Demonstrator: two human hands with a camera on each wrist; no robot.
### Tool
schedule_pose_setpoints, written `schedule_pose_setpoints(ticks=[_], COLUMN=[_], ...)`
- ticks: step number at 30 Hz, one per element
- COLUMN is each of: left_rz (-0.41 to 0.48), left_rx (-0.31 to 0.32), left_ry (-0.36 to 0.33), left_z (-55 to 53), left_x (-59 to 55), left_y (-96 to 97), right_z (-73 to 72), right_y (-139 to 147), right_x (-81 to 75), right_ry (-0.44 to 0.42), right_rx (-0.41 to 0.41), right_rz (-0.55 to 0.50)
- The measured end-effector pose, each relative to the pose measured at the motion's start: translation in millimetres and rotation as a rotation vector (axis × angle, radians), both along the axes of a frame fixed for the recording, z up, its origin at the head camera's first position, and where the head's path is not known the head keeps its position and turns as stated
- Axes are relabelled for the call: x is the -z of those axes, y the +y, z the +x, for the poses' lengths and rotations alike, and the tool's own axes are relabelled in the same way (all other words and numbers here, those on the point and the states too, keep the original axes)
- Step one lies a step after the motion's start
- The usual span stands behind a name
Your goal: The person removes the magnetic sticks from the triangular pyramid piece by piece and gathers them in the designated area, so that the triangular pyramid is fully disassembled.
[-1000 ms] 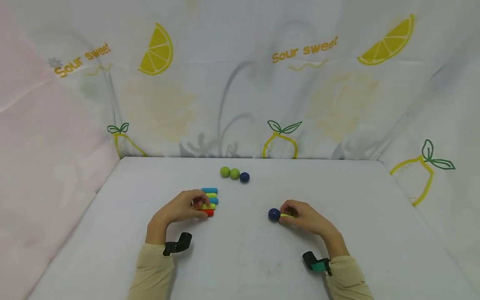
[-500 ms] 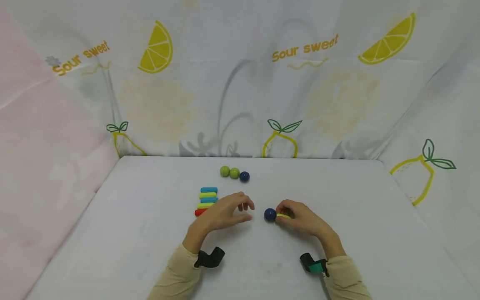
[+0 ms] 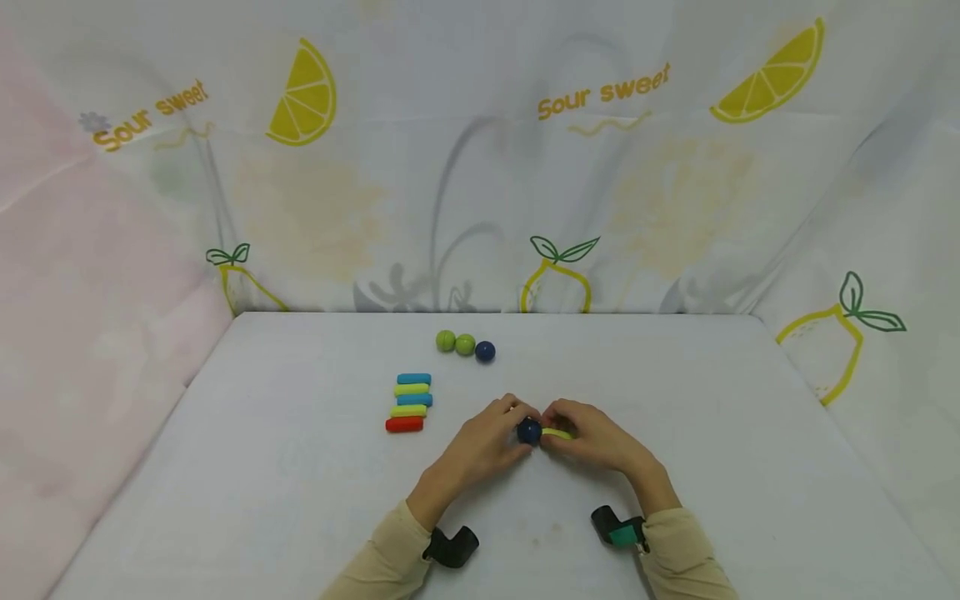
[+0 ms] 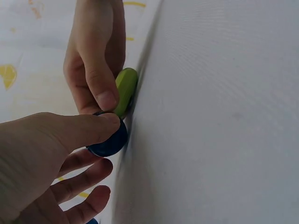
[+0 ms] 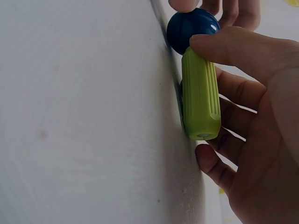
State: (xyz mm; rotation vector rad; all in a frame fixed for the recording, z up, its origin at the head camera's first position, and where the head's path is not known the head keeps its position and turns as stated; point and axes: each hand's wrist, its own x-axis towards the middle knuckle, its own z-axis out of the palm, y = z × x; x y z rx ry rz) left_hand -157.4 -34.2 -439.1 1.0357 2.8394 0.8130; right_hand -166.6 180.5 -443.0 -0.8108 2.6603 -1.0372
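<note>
My left hand pinches a shiny dark blue ball between thumb and fingers. In the left wrist view the thumb lies across that ball, its other fingers spread loosely below. My right hand holds a ribbed yellow-green rod, its thumb at the end nearest the ball. Rod and ball meet end to end, down at the table surface. Part of the rod is covered by right-hand fingers in the head view. The join itself is hidden by the right thumb.
Left of my hands lie parallel rods: two blue, two yellow-green and one red. Farther back sit two light green balls and another dark blue ball. The white table ends at a printed cloth backdrop.
My left hand has left the row of rods, moved right and taken hold of the blue ball. My right hand has drifted slightly left with the rod and ball.
</note>
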Motion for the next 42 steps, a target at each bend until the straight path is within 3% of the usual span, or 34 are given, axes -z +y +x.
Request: schedule_pose_setpoints(ticks=[9,15,22,25,29,32,37,42], left_rz=[0.045,0.073,0.097,0.117,0.169,0.165,0.112,0.026], left_rx=[-0.007,-0.003,0.031,-0.011,-0.146,-0.205,-0.214,-0.183], left_ry=[-0.008,-0.051,-0.061,-0.038,0.007,0.074,0.170,0.216], left_z=[-2.7,-5.1,-10.4,-19.6,-34.7,-45.7,-67.1,-86.0], left_x=[0.2,1.2,-0.2,-2.7,-10.7,-17.1,-20.1,-21.7], left_y=[2.2,0.0,-0.6,0.4,-0.4,-1.2,-0.8,1.3], right_z=[-1.6,-2.9,-4.8,-5.6,-6.9,-8.3,-8.2,-4.1], right_y=[-1.3,-2.4,-1.5,1.1,4.1,3.7,1.9,1.2], right_x=[-0.4,-1.1,-0.5,-1.1,-1.6,-1.2,-0.2,1.6], right_ry=[0.018,0.013,-0.014,-0.024,-0.016,-0.026,-0.070,-0.098], right_rx=[0.004,-0.006,-0.003,-0.016,-0.038,-0.039,-0.038,-0.020], right_rz=[0.006,-0.010,-0.014,-0.024,-0.041,-0.053,-0.066,-0.067])
